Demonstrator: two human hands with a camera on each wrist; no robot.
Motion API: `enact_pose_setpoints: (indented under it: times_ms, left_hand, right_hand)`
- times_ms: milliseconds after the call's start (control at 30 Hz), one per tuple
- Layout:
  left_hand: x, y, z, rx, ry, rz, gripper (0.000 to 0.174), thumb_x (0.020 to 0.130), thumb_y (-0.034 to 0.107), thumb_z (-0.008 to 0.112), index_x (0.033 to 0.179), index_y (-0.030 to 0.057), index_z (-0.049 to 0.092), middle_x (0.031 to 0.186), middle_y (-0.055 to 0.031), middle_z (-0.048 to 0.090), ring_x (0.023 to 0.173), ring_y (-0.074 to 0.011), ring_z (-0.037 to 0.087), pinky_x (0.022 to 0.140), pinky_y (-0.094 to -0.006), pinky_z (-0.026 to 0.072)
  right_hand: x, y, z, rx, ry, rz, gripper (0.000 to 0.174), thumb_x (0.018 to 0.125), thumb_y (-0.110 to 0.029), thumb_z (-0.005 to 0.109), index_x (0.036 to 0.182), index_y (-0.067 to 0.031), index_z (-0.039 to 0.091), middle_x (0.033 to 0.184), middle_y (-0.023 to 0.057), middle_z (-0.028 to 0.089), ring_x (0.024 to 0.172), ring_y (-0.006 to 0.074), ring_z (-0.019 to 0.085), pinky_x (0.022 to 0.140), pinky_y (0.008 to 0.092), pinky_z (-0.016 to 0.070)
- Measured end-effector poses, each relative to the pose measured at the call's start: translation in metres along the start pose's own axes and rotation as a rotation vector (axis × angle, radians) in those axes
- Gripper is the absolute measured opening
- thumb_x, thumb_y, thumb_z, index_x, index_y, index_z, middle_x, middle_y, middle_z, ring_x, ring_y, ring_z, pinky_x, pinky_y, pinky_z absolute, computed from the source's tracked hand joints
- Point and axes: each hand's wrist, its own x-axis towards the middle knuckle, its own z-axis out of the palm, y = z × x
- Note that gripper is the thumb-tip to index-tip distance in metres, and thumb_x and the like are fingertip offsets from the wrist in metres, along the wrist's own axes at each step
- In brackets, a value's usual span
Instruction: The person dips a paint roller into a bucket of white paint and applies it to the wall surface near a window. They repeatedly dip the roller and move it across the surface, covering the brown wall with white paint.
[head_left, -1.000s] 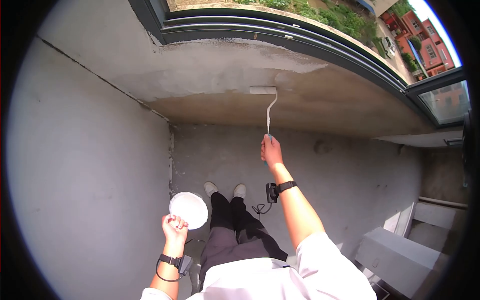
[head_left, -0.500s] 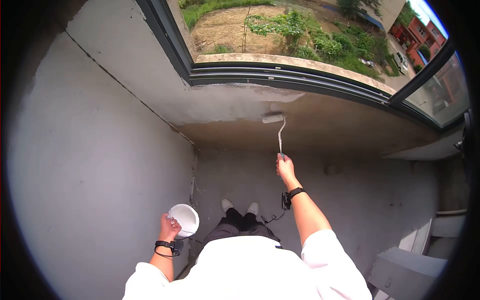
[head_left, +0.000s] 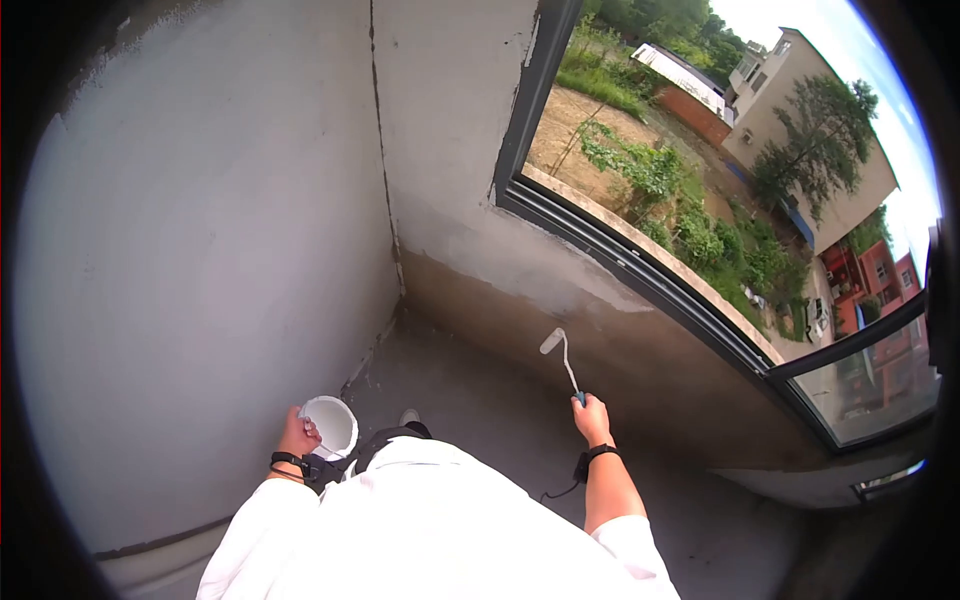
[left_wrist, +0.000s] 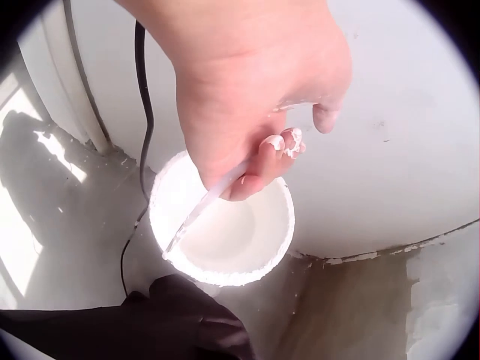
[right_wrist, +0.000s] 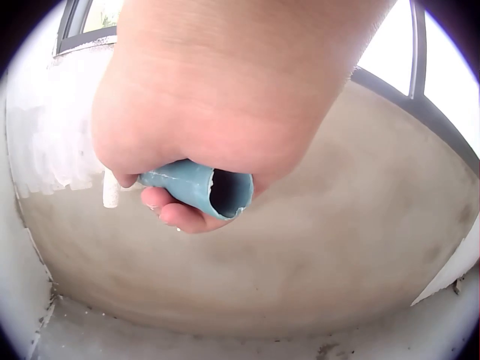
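In the head view the right hand [head_left: 593, 419] grips the roller's handle, its white sleeve [head_left: 551, 341] at or close to the brown wall under the window; contact cannot be told. Seen from the right wrist, the fingers curl round a hollow blue-green handle [right_wrist: 180, 184], and part of the white roller [right_wrist: 111, 189] shows beyond. At lower left, the left hand [head_left: 299, 433] holds a white bucket [head_left: 331, 425]. The left wrist view shows that hand [left_wrist: 255, 97] curled round the bucket's pale bail [left_wrist: 204, 202], white smears on its fingertips; the bucket [left_wrist: 225, 232] hangs below, whitish inside.
A window frame [head_left: 640, 262] runs above the partly coated wall [head_left: 480, 300]. The grey side wall [head_left: 200, 250] stands at the left, with the floor [head_left: 440, 360] below. A dark cable [left_wrist: 145, 112] passes beside the bucket. One light shoe [head_left: 409, 416] shows.
The head view has swung left and up, showing more side wall and window. Both hands keep their hold on roller and bucket. The roller now appears tilted and lower in the view.
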Motion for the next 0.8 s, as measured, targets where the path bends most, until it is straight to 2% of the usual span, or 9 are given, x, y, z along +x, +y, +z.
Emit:
enact_pose_setpoints:
  times_ms: [167, 267, 300, 500, 567, 733, 800]
  left_hand:
    - [0.023, -0.009, -0.028, -0.089, 0.056, -0.065, 0.042, 0.087, 0.051, 0.057, 0.065, 0.0184, 0.044, 0.050, 0.0046, 0.036, 0.042, -0.0112, 0.032, 0.049, -0.0259, 0.0321]
    - [0.039, -0.019, -0.061, -0.107, 0.059, -0.112, 0.042, 0.086, 0.054, 0.059, 0.070, 0.0171, 0.046, 0.052, 0.0045, 0.040, 0.044, -0.0103, 0.036, 0.053, -0.0286, 0.0357]
    - [0.041, -0.021, -0.065, -0.119, 0.062, -0.105, 0.041, 0.086, 0.053, 0.060, 0.069, 0.0180, 0.046, 0.052, 0.0048, 0.040, 0.044, -0.0104, 0.036, 0.052, -0.0287, 0.0352]
    - [0.067, -0.032, -0.086, -0.163, 0.179, -0.062, 0.038, 0.087, 0.048, 0.062, 0.067, 0.0210, 0.043, 0.051, 0.0056, 0.037, 0.043, -0.0105, 0.033, 0.049, -0.0287, 0.0314]
    - [0.068, -0.030, -0.081, -0.154, 0.217, -0.025, 0.037, 0.088, 0.045, 0.063, 0.068, 0.0211, 0.042, 0.051, 0.0057, 0.035, 0.043, -0.0107, 0.032, 0.047, -0.0291, 0.0297]
    - [0.086, -0.009, -0.077, -0.100, 0.252, -0.088, 0.037, 0.088, 0.045, 0.062, 0.069, 0.0209, 0.042, 0.052, 0.0055, 0.035, 0.044, -0.0111, 0.032, 0.051, -0.0308, 0.0310]
    - [0.085, 0.002, -0.069, -0.095, 0.202, -0.052, 0.037, 0.089, 0.045, 0.062, 0.070, 0.0208, 0.042, 0.052, 0.0051, 0.035, 0.045, -0.0110, 0.032, 0.053, -0.0308, 0.0314]
  right_hand:
    - [0.032, -0.054, 0.006, -0.070, -0.007, -0.154, 0.035, 0.095, -0.031, 0.062, 0.103, 0.0024, 0.064, 0.099, 0.0284, 0.069, 0.100, 0.0478, 0.064, 0.085, 0.0511, 0.0510]
    - [0.048, -0.106, 0.016, -0.156, -0.037, -0.193, 0.035, 0.096, -0.032, 0.061, 0.103, 0.0019, 0.063, 0.099, 0.0289, 0.068, 0.100, 0.0483, 0.064, 0.084, 0.0523, 0.0510]
    - [0.057, -0.118, 0.023, -0.223, -0.022, -0.253, 0.034, 0.097, -0.034, 0.060, 0.104, -0.0012, 0.063, 0.098, 0.0270, 0.070, 0.095, 0.0472, 0.065, 0.082, 0.0536, 0.0523]
    - [0.096, -0.203, 0.045, -0.307, -0.044, -0.381, 0.035, 0.099, -0.037, 0.056, 0.112, -0.0053, 0.059, 0.095, 0.0268, 0.070, 0.092, 0.0479, 0.065, 0.080, 0.0553, 0.0531]
    - [0.109, -0.225, 0.054, -0.342, -0.041, -0.385, 0.035, 0.099, -0.038, 0.056, 0.111, -0.0057, 0.059, 0.095, 0.0266, 0.070, 0.092, 0.0480, 0.065, 0.079, 0.0557, 0.0530]
    - [0.134, -0.280, 0.075, -0.367, -0.031, -0.412, 0.036, 0.100, -0.040, 0.055, 0.108, -0.0057, 0.059, 0.094, 0.0261, 0.070, 0.092, 0.0481, 0.065, 0.078, 0.0565, 0.0526]
    - [0.140, -0.298, 0.081, -0.351, -0.018, -0.402, 0.035, 0.100, -0.040, 0.054, 0.106, -0.0051, 0.058, 0.092, 0.0255, 0.070, 0.090, 0.0484, 0.065, 0.077, 0.0570, 0.0524]
